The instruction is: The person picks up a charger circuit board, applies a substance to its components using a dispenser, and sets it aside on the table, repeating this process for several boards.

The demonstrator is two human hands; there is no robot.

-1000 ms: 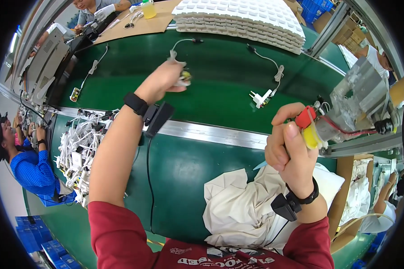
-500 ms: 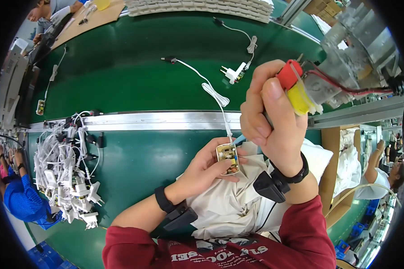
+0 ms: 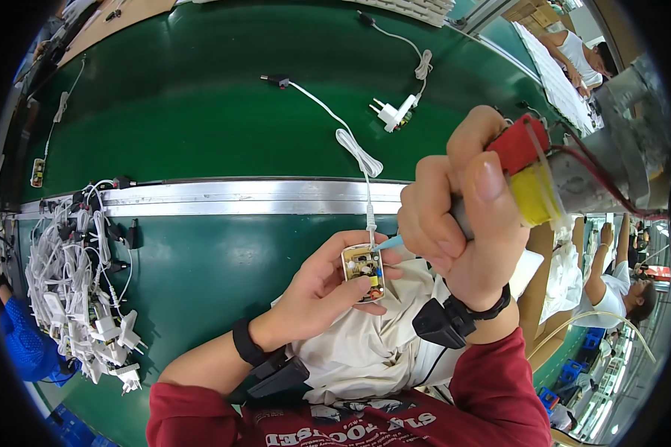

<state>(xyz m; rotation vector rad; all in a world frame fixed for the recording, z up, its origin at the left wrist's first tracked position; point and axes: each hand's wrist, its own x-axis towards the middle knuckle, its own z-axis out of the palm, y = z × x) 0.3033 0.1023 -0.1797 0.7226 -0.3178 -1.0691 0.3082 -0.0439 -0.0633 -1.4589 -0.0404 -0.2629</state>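
Note:
My left hand is closed around an open white power adapter, thumb on its edge, the circuit board inside facing up. A white cord runs from its far end onto the belt and ends in a black plug. My right hand grips a dispensing gun with a red switch, a yellow band and a grey cylinder behind. Its thin blue nozzle points left, with the tip at the board's far end; whether it touches cannot be told. A cream cloth lies beneath my hands.
A pile of white corded adapters lies at left. On the green belt beyond a metal rail are another plug adapter and a small open one. A cardboard box stands at right; people work nearby.
The blue nozzle's tip has come onto the far end of the adapter's board. My right hand and the gun appear larger and further right. The whole view has shifted slightly.

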